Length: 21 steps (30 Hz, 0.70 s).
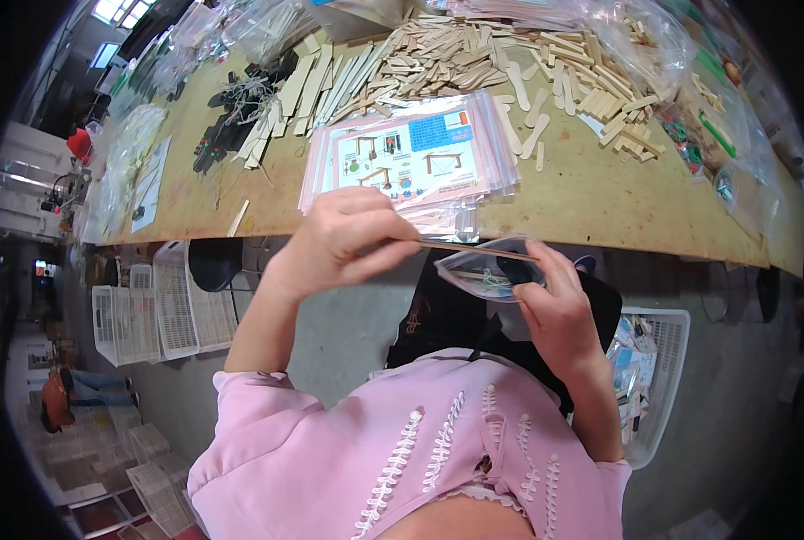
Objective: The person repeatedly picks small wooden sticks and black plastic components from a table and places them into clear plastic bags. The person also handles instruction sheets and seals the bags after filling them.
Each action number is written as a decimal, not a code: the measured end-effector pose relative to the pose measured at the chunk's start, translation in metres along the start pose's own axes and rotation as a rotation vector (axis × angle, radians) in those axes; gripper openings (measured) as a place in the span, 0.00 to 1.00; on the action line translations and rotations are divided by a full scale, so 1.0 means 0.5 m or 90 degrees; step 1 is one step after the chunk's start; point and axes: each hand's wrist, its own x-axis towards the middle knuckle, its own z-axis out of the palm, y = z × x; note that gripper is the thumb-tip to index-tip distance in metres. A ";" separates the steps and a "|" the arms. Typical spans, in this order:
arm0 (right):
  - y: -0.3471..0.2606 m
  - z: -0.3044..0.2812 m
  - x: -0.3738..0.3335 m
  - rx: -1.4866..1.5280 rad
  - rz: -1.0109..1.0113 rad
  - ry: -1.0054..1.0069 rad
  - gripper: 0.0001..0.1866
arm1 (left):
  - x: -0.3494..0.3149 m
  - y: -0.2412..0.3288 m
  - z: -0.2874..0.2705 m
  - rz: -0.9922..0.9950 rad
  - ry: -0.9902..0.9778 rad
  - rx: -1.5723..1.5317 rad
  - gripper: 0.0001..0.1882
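My left hand (343, 243) pinches one end of a thin, flat wooden stick (469, 248), seen nearly edge-on. The stick reaches across the mouth of a clear plastic pouch (476, 281). My right hand (556, 306) grips the pouch's right side between thumb and fingers, above my lap. The mouth of the pouch gapes; pale strands and something dark show inside. Whether the stick's far end lies within the pouch or against my right fingers, I cannot tell. Just beyond my hands, a stack of pouches with printed picture sheets (393, 162) lies at the table's near edge.
Heaps of wooden craft sticks (447, 63) cover the back of the table (582, 207). Dark wired parts (226, 121) lie to the left. Plastic bags (640, 45) sit at the back right. White crates (172, 306) and a white basket (676, 387) flank me below.
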 end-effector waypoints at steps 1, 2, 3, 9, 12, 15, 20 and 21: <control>0.000 -0.001 -0.001 -0.023 0.009 -0.001 0.05 | 0.000 0.005 0.012 0.013 0.000 0.031 0.08; 0.001 -0.001 -0.003 -0.046 0.020 0.000 0.05 | 0.005 0.006 0.023 0.018 0.006 0.024 0.08; 0.005 -0.001 -0.008 -0.053 0.025 -0.002 0.05 | 0.011 0.004 0.030 0.024 0.010 0.016 0.08; 0.015 0.004 -0.041 -0.032 0.032 0.005 0.05 | 0.028 -0.012 0.058 0.053 -0.059 0.039 0.12; -0.002 0.015 -0.032 0.008 0.007 -0.003 0.06 | 0.035 -0.003 0.123 0.083 -0.078 0.026 0.13; -0.010 0.023 -0.031 0.033 -0.004 0.002 0.06 | 0.050 -0.010 0.127 -0.007 -0.064 -0.059 0.13; -0.013 0.003 -0.053 0.001 0.035 0.015 0.06 | 0.046 -0.292 0.018 -0.299 0.143 0.197 0.10; -0.010 0.003 -0.058 0.000 0.037 0.016 0.06 | 0.036 -0.333 0.001 -0.353 0.128 0.245 0.13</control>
